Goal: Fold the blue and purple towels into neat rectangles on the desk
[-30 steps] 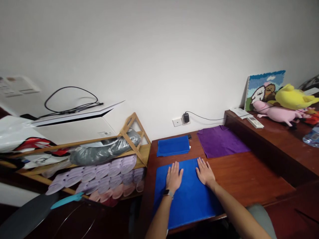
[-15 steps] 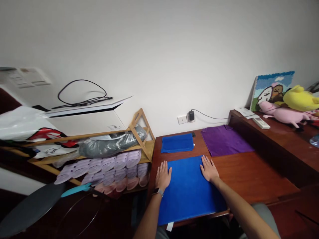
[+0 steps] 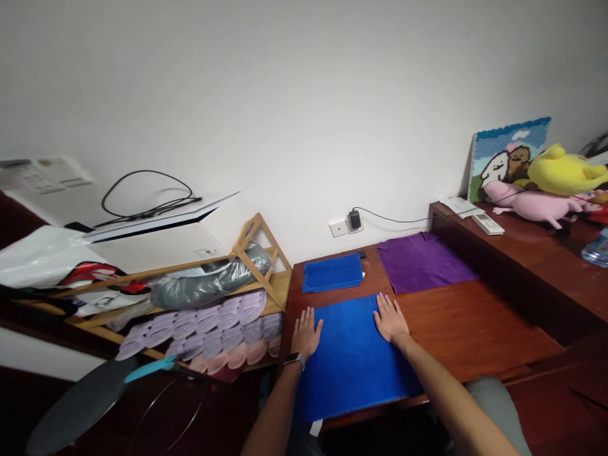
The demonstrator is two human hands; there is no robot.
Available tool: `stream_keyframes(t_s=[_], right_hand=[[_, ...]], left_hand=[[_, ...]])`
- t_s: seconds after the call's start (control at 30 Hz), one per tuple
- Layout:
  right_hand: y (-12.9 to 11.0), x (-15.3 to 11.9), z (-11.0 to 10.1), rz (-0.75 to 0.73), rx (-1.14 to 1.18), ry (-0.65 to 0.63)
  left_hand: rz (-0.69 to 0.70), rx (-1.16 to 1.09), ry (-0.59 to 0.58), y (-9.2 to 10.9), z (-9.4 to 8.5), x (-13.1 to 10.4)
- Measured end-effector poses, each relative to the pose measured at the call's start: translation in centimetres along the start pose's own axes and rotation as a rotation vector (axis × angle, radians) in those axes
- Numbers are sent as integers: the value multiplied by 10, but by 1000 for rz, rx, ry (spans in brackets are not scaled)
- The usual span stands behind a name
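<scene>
A bright blue cloth (image 3: 354, 361) lies spread flat on the reddish-brown wooden table (image 3: 456, 323), a white tag at its front edge. My left hand (image 3: 306, 332) rests flat with fingers stretched at the cloth's upper left corner, a watch on its wrist. At the upper right corner lies my right hand (image 3: 391, 318), palm down, fingers apart. Behind the cloth sits a smaller folded blue cloth (image 3: 332, 273). A purple cloth (image 3: 427, 261) is laid out at the table's back right.
On the left, a wooden rack (image 3: 280, 288) holds several lilac and pink slippers, a plastic-wrapped grey item and a white box (image 3: 161, 253). A raised ledge (image 3: 546, 253) at the right carries plush toys, a remote and a picture. A charger (image 3: 354, 220) is plugged into the wall.
The view has shifted and tilted slightly, so the table and cloths appear a little further left. Both hands remain flat at the blue cloth's upper corners.
</scene>
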State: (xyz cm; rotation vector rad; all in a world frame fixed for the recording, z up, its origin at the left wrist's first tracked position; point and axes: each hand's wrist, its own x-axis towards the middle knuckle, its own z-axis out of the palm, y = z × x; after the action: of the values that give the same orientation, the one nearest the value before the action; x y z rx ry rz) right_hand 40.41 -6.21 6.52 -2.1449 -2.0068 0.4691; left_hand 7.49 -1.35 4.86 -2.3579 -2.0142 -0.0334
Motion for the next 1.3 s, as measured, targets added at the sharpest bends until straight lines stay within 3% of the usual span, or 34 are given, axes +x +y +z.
stream_keyframes(t_s=[0.1,0.17,0.27,0.4,0.5,0.53,0.6,0.8,0.9,0.97,1.1,1.3], right_hand=[[0,1,0,-7,14,-8],[0,1,0,-11,26,-7],[0,1,0,-12,37,10],[2,0,-1,-30,23,1],[3,0,-1,-44,3,-28],[3,0,-1,-41,0,-30],[2,0,-1,-27,5,-20],[0,-1,-1,-5,9,-11],[1,-2,0,-3,-6,-2],[2,-1,3,-3,-17,8],[3,-1,6,-6,-49,15],[1,-1,4,4,-63,9]], left_hand=[[11,67,-21,5,-12,4],[30,83,29,21,-21,8],[150,28,111,73,-29,11],[347,-99,66,167,-18,11],[346,-160,13,204,-7,9],[342,-168,4,203,-5,9],[323,-160,1,182,-5,7],[39,-60,0,44,-12,1],[0,-50,31,4,-6,-2],[3,-57,63,-2,-1,-3],[4,-83,86,5,6,-4],[-7,-82,87,2,0,-4]])
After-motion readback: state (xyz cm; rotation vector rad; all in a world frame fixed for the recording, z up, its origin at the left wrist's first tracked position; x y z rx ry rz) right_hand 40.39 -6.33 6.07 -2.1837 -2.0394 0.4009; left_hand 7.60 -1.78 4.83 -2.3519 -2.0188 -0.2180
